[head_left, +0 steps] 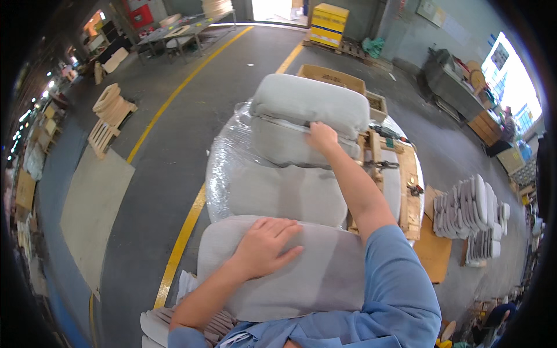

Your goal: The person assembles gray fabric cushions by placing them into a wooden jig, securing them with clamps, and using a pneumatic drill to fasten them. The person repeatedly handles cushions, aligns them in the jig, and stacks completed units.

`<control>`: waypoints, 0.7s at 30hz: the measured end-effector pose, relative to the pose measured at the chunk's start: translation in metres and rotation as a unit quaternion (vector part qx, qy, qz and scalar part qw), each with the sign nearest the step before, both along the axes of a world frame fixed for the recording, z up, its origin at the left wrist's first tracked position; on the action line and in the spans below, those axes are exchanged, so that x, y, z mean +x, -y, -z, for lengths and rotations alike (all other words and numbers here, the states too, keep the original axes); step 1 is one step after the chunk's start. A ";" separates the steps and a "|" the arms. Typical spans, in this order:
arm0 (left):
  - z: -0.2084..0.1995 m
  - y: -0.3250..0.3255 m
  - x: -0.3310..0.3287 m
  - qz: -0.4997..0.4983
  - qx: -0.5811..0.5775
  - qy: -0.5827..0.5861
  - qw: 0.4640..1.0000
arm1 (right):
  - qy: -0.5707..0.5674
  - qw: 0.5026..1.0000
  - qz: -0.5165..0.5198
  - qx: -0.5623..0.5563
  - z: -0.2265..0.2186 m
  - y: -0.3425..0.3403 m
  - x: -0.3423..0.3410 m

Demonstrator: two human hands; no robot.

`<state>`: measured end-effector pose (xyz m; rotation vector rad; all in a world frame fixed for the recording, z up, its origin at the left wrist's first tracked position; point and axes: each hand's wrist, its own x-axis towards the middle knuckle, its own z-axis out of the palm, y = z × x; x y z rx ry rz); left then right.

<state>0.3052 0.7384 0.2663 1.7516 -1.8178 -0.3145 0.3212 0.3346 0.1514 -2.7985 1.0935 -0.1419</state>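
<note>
Upper grey cushion point(313, 100) sits on the lower grey cushion point(277, 142), far side of the film-wrapped counter point(219, 177). Right hand point(322, 138): fingers curled in at the gap between the two; they hide their own tips, so can't tell if they're pinching cover or just tucked in. Left hand point(267, 246): fingers loosely spread, palm down on the near cushion point(325, 255), gripping nothing. Judging by looks: light for its bulk, squashy, fabric grippy, hard to break. Would take it by both short ends, or palm under; a one-edge pinch probably just stretches the cover and lets it sag.
</note>
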 end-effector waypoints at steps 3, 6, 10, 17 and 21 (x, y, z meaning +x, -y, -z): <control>0.001 0.003 0.000 0.002 -0.018 -0.012 1.000 | -0.004 0.997 0.018 -0.070 0.026 0.018 0.011; -0.001 0.008 0.004 -0.003 -0.006 -0.012 1.000 | 0.039 0.987 -0.058 -0.144 0.029 0.030 0.013; 0.005 0.003 0.005 -0.012 -0.019 -0.014 1.000 | 0.085 0.980 -0.096 -0.152 0.005 0.010 -0.002; 0.004 -0.001 0.004 -0.006 -0.026 -0.001 1.000 | 0.171 0.967 -0.112 -0.151 -0.066 -0.020 -0.047; 0.003 -0.005 0.003 0.002 -0.027 -0.005 1.000 | 0.237 0.954 -0.117 -0.140 -0.108 -0.048 -0.072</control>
